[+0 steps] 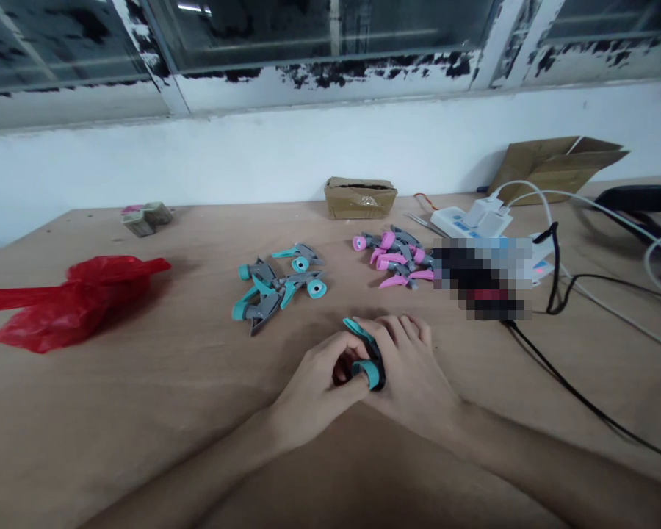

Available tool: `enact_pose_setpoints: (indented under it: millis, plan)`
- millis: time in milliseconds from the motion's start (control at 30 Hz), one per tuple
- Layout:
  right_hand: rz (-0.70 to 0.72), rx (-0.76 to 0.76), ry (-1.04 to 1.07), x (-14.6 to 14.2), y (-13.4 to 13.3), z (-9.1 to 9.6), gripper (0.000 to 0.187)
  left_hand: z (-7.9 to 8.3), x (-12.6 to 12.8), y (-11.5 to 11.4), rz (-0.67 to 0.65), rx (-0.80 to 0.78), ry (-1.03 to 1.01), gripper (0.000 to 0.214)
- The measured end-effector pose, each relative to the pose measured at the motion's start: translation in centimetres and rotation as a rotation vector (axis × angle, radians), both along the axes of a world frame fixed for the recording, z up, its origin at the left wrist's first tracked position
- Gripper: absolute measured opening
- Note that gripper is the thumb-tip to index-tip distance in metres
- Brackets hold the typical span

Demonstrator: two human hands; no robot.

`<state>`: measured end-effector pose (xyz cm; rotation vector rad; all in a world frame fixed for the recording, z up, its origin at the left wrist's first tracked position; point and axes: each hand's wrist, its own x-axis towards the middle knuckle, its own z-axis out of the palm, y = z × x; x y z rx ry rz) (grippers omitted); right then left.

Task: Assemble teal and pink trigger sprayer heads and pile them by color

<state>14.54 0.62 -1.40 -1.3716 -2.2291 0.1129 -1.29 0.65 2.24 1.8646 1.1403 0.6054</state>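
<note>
Both hands (319, 378) (410, 367) curled round a teal-and-dark piece (370, 372)

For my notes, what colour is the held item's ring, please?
The ring is teal; see head view.

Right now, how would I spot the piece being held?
At the wooden table, find the left hand and right hand. Between them is a dark piece with a teal ring. Unlike the teal-and-grey pieces lying beyond, it alone is in hand.
</note>
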Motion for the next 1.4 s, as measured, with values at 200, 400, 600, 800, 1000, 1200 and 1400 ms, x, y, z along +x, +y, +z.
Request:
enact_pose_setpoints:
  millis: [200, 400, 600, 800, 1000, 1200, 1400]
  plan:
    - [-0.007, -0.008, -0.001, 0.1, 0.0, -0.2, 0.053, -0.3, -0.1, 0.3, -0.039, -0.063, -0.067, 0.01]
    - [-0.014, 0.007, -0.024, -0.1, 0.0, -0.2, 0.053, -0.1, -0.1, 0.2, -0.039, -0.079, -0.08, 0.017]
    - [-0.021, 0.015, -0.017, -0.1, -0.1, -0.1, 0.054, 0.0, -0.1, 0.0, -0.028, -0.004, -0.029, 0.016]
    - [0.055, 0.045, -0.011, 0.4, 0.0, 0.1, 0.07, -0.3, -0.6, 0.3, 0.047, -0.005, -0.033, 0.014]
    - [0.113, 0.214, 0.018, 1.0, 0.0, 0.9, 0.051, -1.1, -1.2, 1.0, 0.108, -0.091, -0.275, 0.013]
    - [0.145, 0.169, 0.106, 1.2, 0.1, 0.9, 0.026, -1.4, -0.9, 0.6, 0.109, -0.113, -0.292, 0.015]
    - [0.138, 0.063, 0.215, 1.4, 0.4, 1.1, 0.024, -0.9, -1.1, -0.4, 0.146, 0.152, -0.108, 0.01]
